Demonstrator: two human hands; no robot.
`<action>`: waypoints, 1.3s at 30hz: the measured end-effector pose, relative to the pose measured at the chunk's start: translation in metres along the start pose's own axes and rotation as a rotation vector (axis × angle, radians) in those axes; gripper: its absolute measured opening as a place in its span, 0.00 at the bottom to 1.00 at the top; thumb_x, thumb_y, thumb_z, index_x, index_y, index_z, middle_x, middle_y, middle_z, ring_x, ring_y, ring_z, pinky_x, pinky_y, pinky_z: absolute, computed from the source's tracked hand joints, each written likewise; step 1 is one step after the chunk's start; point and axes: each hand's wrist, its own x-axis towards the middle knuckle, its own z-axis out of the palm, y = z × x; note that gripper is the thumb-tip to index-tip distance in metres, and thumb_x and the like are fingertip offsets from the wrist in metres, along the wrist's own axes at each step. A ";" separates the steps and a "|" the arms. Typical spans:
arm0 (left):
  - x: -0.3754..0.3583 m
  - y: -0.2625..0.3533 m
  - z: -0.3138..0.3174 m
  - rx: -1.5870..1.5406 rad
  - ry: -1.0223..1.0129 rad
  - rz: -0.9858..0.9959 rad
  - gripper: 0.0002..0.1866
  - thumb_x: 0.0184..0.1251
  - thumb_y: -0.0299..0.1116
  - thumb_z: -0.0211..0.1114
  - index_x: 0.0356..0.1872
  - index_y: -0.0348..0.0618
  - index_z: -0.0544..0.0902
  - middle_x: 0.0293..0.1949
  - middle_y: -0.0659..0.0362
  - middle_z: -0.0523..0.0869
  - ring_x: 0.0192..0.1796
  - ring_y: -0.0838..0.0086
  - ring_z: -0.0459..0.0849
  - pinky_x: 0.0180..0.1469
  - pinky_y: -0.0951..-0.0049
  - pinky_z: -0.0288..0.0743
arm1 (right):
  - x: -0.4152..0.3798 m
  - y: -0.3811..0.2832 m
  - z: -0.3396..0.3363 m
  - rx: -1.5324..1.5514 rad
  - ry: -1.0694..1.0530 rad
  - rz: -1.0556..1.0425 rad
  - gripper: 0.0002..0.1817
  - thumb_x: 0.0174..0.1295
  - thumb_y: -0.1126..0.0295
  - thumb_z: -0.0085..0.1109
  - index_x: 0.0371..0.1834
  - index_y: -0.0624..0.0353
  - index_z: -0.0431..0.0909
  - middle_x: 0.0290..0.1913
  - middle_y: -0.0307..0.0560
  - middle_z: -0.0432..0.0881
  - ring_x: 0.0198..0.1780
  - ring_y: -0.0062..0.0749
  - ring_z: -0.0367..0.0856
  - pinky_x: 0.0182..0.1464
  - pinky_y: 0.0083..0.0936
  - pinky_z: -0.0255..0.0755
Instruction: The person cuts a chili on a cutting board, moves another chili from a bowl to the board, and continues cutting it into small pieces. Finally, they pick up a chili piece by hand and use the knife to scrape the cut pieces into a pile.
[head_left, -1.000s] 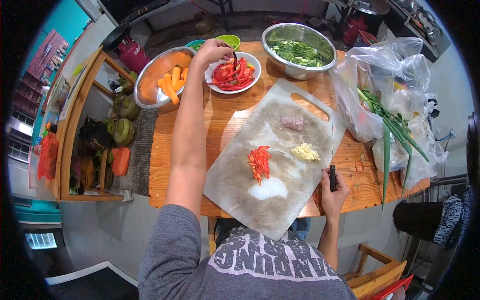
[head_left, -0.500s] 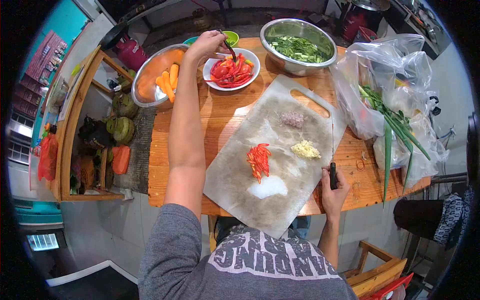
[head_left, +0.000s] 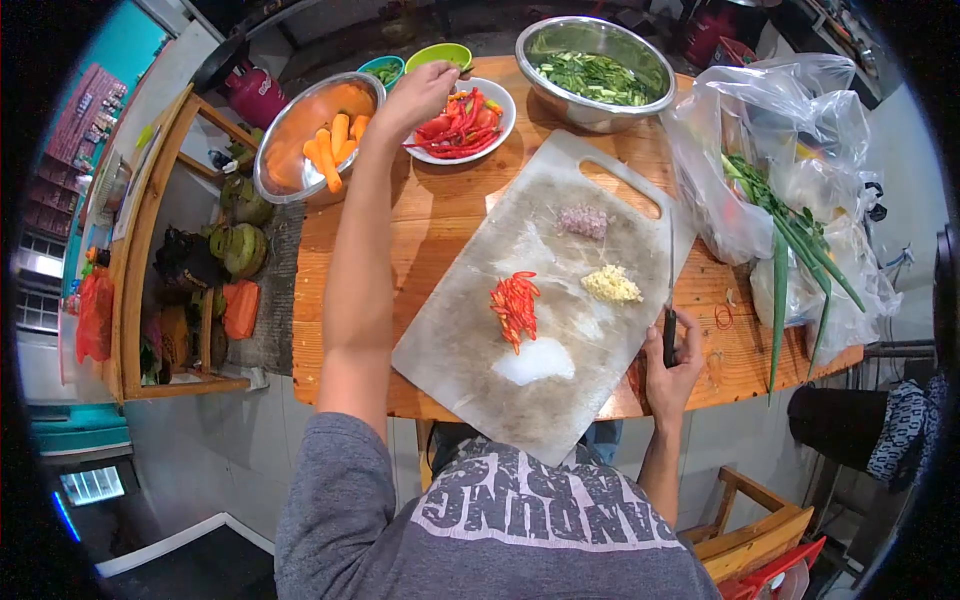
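My left hand is at the left rim of a white plate of red chilies and tomatoes. Its fingers are closed, and I cannot make out what they hold. My right hand grips the black handle of a knife at the right edge of the cutting board. The blade points away from me. On the board lie sliced red chili, minced garlic, chopped shallot and a mound of white powder.
A metal bowl of carrots stands at the left, with green and teal bowls behind the plate. Cut greens fill a steel bowl at the back. Plastic bags with spring onions occupy the right side.
The dark, thin thing that showed at my left fingertips over the plate is out of sight now. My right hand still holds the knife, its fingers slightly shifted.
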 end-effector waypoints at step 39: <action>-0.305 0.121 0.083 -0.070 0.062 -0.170 0.16 0.62 0.20 0.69 0.52 0.34 0.86 0.37 0.51 0.83 0.30 0.64 0.84 0.34 0.66 0.78 | -0.057 -0.045 0.044 -0.438 -0.596 -0.249 0.29 0.63 0.75 0.61 0.70 0.46 0.76 0.29 0.54 0.81 0.26 0.48 0.82 0.31 0.40 0.77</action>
